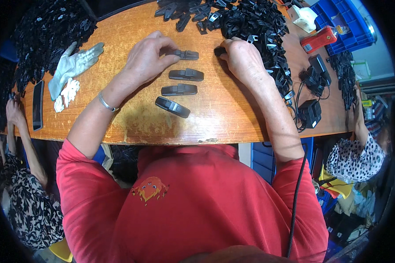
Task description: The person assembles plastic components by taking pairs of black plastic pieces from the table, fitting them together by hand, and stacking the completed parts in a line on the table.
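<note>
My left hand (151,55) is closed, thumb and fingertips pinching the left end of a dark, elongated plastic clip-like part (188,55) on the wooden table. Below it, three similar parts make a rough column: the upper part (186,75) and the middle part (179,90) lie almost level, while the lowest part (172,107) slants down to the right. To the right, my right hand (245,59) is closed with a small black piece (219,51) at its fingertips. Its fingers hide most of that piece, so its shape cannot be made out.
A heap of black parts (259,26) rises beyond my right hand. Another dark heap (52,35) covers the far left. A work glove (74,65) and a phone (38,105) lie left; cables with a black adapter (310,113) lie right. Co-workers sit at both sides.
</note>
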`<state>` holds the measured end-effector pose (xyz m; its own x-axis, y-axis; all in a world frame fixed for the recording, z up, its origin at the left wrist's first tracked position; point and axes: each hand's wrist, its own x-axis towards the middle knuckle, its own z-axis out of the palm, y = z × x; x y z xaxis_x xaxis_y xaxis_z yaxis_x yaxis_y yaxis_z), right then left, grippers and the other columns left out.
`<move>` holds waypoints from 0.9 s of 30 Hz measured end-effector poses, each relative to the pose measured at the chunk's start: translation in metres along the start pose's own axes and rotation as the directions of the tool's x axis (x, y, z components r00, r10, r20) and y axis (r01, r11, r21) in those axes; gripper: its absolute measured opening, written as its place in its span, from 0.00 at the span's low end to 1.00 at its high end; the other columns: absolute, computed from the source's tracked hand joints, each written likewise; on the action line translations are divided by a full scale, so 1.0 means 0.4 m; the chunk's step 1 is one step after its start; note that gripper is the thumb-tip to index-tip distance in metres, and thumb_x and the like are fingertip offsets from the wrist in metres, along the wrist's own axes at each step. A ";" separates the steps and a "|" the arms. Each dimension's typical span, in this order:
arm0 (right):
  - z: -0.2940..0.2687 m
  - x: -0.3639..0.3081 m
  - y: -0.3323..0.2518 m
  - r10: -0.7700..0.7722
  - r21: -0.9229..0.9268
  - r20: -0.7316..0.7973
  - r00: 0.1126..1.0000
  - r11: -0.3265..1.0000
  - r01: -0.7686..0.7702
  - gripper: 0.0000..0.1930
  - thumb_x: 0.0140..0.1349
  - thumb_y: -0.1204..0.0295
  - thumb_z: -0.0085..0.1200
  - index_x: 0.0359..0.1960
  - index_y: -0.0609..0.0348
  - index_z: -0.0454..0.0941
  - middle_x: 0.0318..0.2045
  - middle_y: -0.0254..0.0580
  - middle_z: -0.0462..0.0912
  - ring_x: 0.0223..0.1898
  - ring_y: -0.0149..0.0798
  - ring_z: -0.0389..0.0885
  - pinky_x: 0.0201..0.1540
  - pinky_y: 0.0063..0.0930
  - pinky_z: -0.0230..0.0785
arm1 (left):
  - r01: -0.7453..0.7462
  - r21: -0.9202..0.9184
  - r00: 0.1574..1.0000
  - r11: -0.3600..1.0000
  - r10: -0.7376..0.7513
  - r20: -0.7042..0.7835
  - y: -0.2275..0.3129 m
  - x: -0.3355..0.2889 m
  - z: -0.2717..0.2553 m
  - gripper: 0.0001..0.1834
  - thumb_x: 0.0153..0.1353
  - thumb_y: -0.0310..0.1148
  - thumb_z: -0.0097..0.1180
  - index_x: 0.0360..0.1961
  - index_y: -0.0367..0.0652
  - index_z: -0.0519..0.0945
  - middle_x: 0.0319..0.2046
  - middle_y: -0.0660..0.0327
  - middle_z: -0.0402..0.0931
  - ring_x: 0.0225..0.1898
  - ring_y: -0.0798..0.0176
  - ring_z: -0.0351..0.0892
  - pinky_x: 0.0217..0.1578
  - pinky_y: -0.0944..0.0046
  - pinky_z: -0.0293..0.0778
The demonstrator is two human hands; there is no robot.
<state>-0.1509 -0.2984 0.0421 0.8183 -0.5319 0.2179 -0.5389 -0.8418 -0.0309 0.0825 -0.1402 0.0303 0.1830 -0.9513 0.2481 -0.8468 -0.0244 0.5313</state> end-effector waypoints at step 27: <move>0.033 0.058 -0.054 -0.311 0.512 -0.065 0.948 0.805 0.299 0.13 0.59 0.66 0.75 0.40 0.61 0.91 0.36 0.46 0.87 0.37 0.50 0.87 0.42 0.40 0.80 | -0.106 -0.118 0.986 0.987 0.120 0.116 -0.018 0.024 -0.011 0.11 0.59 0.36 0.75 0.39 0.42 0.91 0.36 0.55 0.86 0.41 0.49 0.87 0.44 0.53 0.81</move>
<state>-0.1178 -0.2937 0.0348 0.9304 -0.2366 0.2801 -0.0865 -0.8841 -0.4593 0.0926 -0.1476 0.0323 0.0207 -0.9766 0.2140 -0.7966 0.1133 0.5939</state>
